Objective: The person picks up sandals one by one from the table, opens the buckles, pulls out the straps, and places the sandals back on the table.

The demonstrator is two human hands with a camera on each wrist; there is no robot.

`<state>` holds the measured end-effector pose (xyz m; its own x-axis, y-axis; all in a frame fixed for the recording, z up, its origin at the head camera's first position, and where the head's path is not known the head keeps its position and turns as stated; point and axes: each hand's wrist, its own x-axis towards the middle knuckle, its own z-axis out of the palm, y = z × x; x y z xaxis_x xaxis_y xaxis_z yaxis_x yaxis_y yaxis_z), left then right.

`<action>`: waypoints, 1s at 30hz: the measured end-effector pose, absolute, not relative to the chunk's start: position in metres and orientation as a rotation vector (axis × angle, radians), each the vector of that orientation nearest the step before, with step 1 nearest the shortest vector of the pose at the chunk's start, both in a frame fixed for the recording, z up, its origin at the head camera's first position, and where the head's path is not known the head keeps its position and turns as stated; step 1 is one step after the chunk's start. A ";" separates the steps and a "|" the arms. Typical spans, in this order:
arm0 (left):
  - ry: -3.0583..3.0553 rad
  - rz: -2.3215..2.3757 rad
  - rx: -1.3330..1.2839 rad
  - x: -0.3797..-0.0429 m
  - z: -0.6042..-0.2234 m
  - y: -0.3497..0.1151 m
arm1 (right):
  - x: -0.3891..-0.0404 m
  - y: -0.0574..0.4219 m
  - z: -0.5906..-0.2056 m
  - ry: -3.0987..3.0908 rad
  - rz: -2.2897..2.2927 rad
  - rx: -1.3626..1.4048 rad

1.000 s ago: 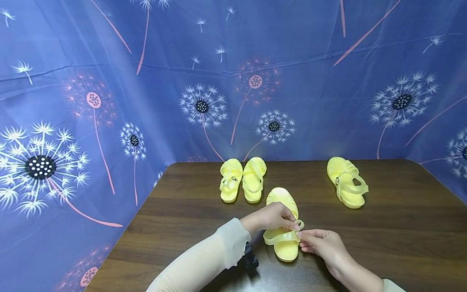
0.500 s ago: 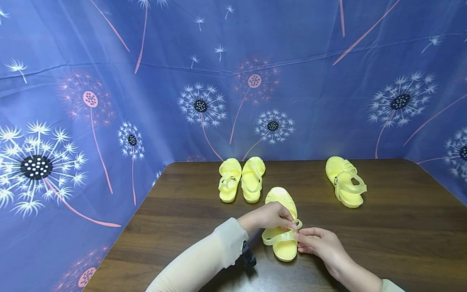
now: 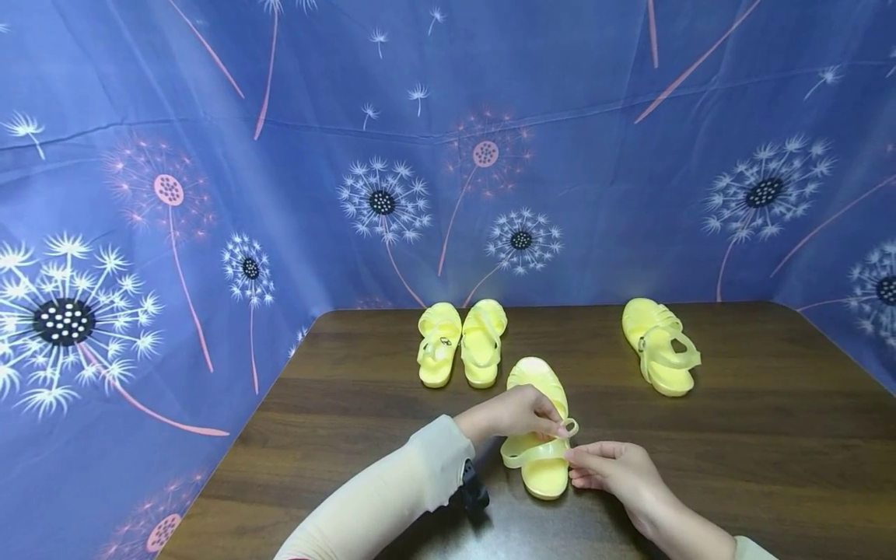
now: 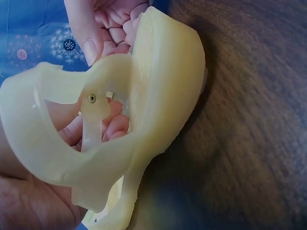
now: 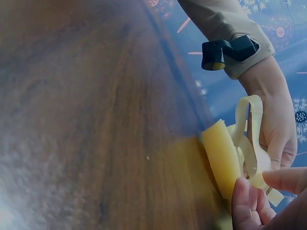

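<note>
A yellow jelly sandal (image 3: 546,481) lies on the table in the head view, toe pointing away and heel toward me. My left hand (image 3: 519,412) reaches across its middle and pinches a strap, whose looped end (image 3: 572,427) sticks out past the fingertips. At the sandal's right edge, my right hand (image 3: 619,470) pinches the ankle strap (image 3: 542,453) between thumb and fingers. The left wrist view shows the sandal's heel (image 4: 175,72), the curved translucent strap (image 4: 21,110) and a small metal rivet (image 4: 92,98). Left fingers partly hide behind the strap there.
Two more yellow sandals, a left one (image 3: 437,365) and a right one (image 3: 481,362), stand side by side at the table's back. A single sandal (image 3: 668,381) lies at the back right. Behind the brown wooden table (image 3: 770,443) hangs a blue dandelion-print cloth (image 3: 595,140).
Both hands keep their hold at the sandal's straps. The right thumb has shifted slightly down along the ankle strap. Everything in the head view has drifted slightly left.
</note>
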<state>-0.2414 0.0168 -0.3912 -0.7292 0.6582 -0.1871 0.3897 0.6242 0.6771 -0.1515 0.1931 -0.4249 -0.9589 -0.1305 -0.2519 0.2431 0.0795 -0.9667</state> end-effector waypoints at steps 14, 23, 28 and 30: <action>2.424 0.878 0.795 -0.239 -0.387 0.018 | -0.159 0.187 -0.424 2.137 -2.004 0.229; 2.440 0.844 0.808 -0.239 -0.385 0.017 | -0.157 0.184 -0.424 2.158 -2.051 0.273; 2.413 0.875 0.802 -0.239 -0.387 0.017 | -0.156 0.183 -0.425 2.132 -2.076 0.300; 2.400 0.892 0.803 -0.240 -0.389 0.017 | -0.156 0.185 -0.425 2.120 -2.071 0.282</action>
